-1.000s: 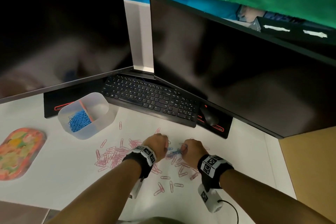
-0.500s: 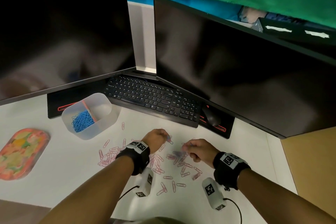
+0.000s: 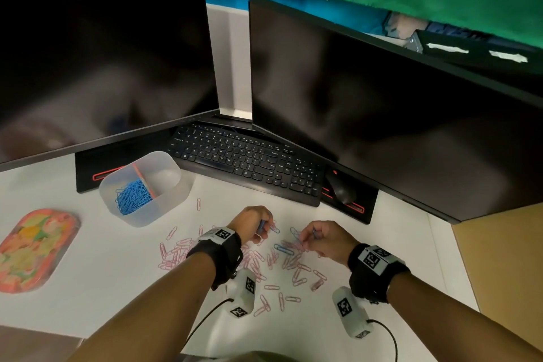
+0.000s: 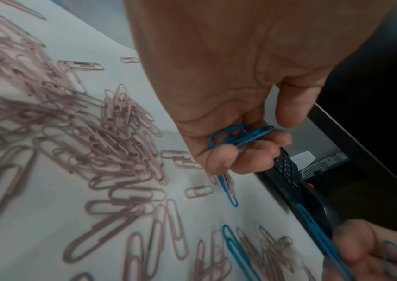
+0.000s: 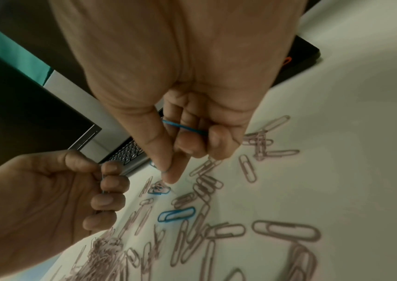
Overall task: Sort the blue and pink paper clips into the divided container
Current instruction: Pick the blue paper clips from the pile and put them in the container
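Pink paper clips [image 3: 176, 253] lie scattered on the white desk, with a few blue paper clips [image 3: 283, 249] among them. My left hand [image 3: 258, 225] hovers over the pile and grips a small bunch of blue clips [image 4: 238, 136] in its curled fingers. My right hand [image 3: 316, 236] holds a blue clip [image 5: 185, 128] in its curled fingers, and its thumb and forefinger pinch another blue clip [image 5: 164, 172] just above the desk. The translucent divided container [image 3: 164, 214] stands at the back left, with blue clips [image 3: 133, 197] heaped in its left compartment.
A black keyboard [image 3: 244, 161] and a mouse [image 3: 340, 189] lie behind the clips, under two dark monitors [image 3: 382, 114]. A colourful oval tray [image 3: 32, 247] sits at the far left. A brown surface [image 3: 499, 258] borders the desk on the right.
The hands have drawn apart and lifted a little from the pile. My left hand has moved back and left, my right hand to the right, each with blue clips.
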A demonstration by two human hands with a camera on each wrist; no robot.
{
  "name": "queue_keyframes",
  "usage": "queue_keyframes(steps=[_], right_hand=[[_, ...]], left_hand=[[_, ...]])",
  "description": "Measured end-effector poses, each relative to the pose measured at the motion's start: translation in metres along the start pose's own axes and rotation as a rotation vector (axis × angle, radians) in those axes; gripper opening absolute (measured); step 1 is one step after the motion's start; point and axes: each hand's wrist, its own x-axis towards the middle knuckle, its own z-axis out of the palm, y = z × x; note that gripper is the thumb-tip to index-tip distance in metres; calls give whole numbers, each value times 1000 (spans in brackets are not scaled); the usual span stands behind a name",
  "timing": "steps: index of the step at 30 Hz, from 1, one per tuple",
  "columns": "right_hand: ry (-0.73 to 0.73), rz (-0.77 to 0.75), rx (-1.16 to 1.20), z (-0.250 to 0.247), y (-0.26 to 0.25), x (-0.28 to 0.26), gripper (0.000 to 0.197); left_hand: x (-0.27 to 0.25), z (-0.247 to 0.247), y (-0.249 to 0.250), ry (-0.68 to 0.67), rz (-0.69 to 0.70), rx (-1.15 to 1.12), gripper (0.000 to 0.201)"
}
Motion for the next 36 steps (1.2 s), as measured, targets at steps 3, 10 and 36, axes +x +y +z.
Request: queue_keyframes(steps=[3, 10, 36], right_hand=[[49, -7, -74, -1, 2, 0, 14], [133, 30, -68, -4, 8, 2, 20], [168, -53, -465, 35, -28, 25, 19]], left_hand=[[-2, 2, 1, 15, 13, 9, 22], [-4, 13, -10, 56, 233, 783, 5], [-11, -41, -10, 272, 88, 45, 33]])
